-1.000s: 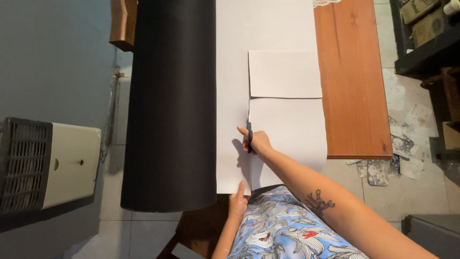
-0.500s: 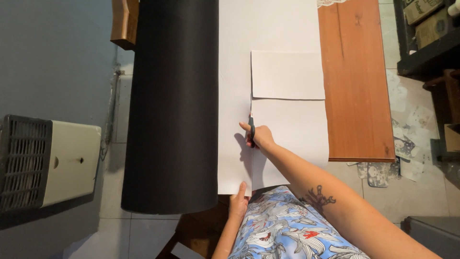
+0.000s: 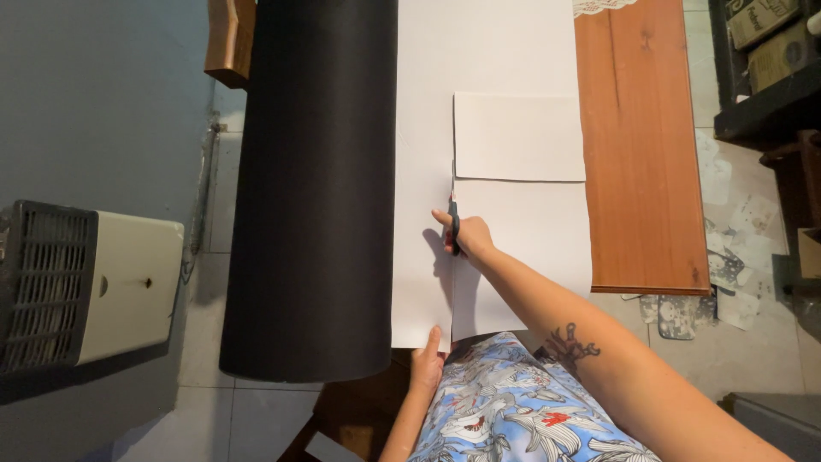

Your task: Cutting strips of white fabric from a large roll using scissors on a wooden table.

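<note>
Now, your right hand (image 3: pixel 469 236) is closed around dark-handled scissors (image 3: pixel 453 224), blades in the large white sheet (image 3: pixel 487 51) on the table (image 3: pixel 641 171). Your left hand (image 3: pixel 427 366) pinches that sheet's near edge, just beside the black roll (image 3: pixel 316 188).

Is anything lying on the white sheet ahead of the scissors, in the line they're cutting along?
Nothing visible blocks that line. The right hand holds the scissors on the large white sheet. A smaller white sheet lies ahead, just right of the cut line. The black roll lies off to the left. The left hand grips the sheet's near edge.
</note>
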